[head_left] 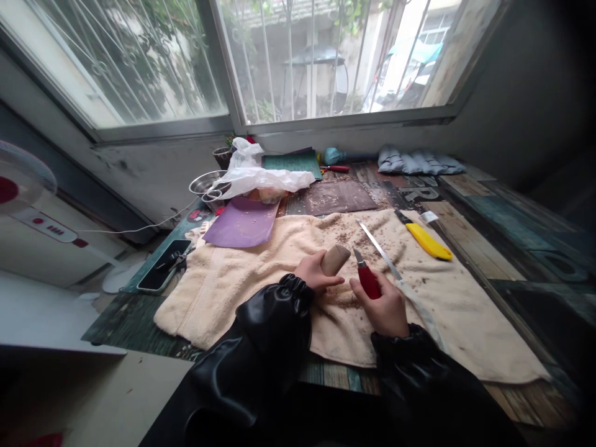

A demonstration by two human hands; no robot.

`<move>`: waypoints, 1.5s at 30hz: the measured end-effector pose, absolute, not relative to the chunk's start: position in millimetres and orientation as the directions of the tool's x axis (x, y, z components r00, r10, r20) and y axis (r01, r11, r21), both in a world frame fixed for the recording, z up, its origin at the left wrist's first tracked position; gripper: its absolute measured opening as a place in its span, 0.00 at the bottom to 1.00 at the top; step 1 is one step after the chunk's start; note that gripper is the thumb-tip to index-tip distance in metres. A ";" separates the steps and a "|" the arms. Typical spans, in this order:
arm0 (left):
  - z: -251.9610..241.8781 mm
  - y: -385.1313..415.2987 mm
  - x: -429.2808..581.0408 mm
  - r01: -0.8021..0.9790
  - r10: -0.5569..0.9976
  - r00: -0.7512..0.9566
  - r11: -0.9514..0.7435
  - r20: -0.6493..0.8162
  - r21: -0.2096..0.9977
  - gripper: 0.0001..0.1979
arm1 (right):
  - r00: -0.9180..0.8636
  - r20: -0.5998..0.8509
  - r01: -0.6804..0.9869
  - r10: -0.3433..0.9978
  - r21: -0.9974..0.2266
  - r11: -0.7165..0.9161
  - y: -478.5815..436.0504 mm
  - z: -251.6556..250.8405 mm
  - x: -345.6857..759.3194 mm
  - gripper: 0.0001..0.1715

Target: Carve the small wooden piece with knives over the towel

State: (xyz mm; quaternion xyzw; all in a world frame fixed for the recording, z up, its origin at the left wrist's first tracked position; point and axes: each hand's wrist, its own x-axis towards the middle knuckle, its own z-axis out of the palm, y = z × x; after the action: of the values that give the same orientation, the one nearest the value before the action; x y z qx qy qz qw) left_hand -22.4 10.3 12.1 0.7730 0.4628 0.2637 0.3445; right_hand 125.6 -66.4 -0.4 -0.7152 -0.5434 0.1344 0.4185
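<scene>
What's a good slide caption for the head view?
Left hand grips a wooden block, right hand a red-handled knife, over a shaving-strewn towel.

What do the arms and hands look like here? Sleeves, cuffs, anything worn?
Both arms are covered in glossy black, leather-like, wrinkled material: left sleeve, right sleeve. Each ends at the wrist in a gathered, ruffled cuff. The left hand and right hand are bare: no gloves, and no ring or watch shows.
</scene>
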 end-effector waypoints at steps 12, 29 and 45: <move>9.1 2.4 -20.1 0.866 0.926 0.377 -0.357 0.012 0.351 0.31 | 0.225 0.321 0.830 0.920 -0.558 -0.009 -62.3 -7.7 139.0 0.23; 3.8 2.6 -15.8 0.824 0.901 0.433 -0.379 -0.037 0.420 0.23 | 0.068 0.115 0.942 0.991 -0.333 -0.026 -69.8 12.8 150.7 0.19; 4.5 3.7 -16.2 0.835 0.923 0.372 -0.285 -0.101 0.471 0.26 | 0.016 0.085 0.973 0.996 -0.232 0.004 -62.2 22.8 144.1 0.18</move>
State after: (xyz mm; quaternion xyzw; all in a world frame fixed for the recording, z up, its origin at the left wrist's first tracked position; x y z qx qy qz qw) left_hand -16.2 3.7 4.5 0.7957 0.5523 0.0958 0.2295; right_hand 144.1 -62.2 22.8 -0.7038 -0.6994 0.0521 0.1128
